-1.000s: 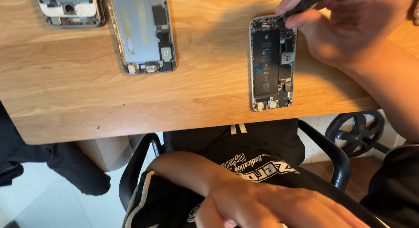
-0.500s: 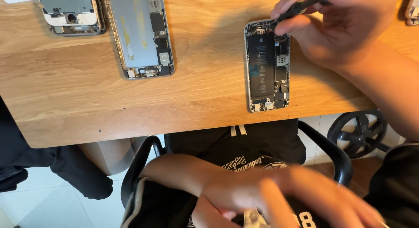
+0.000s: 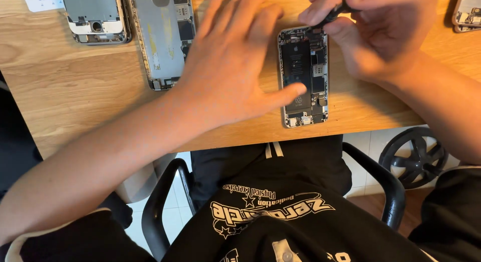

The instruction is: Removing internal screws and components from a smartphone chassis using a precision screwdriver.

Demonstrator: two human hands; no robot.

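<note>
Working: we probe the opened grey smartphone with exposed black battery (image 3: pixel 303 76) on the wooden table (image 3: pixel 75 101).
Right hand (image 3: pixel 386 36): pinching thin dark tool (image 3: pixel 334 14).
Left hand (image 3: pixel 235 66): fingers spread, thumb touching the phone.
Next: we judge steady bracing needed.

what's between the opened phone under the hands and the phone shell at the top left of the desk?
Head view: between the opened phone and the phone shell lie a detached screen panel and the left hand, spread above the desk.

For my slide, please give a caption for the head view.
Left hand reaches toward an opened phone on the wooden table; right hand holds a dark tool at its top.
</note>
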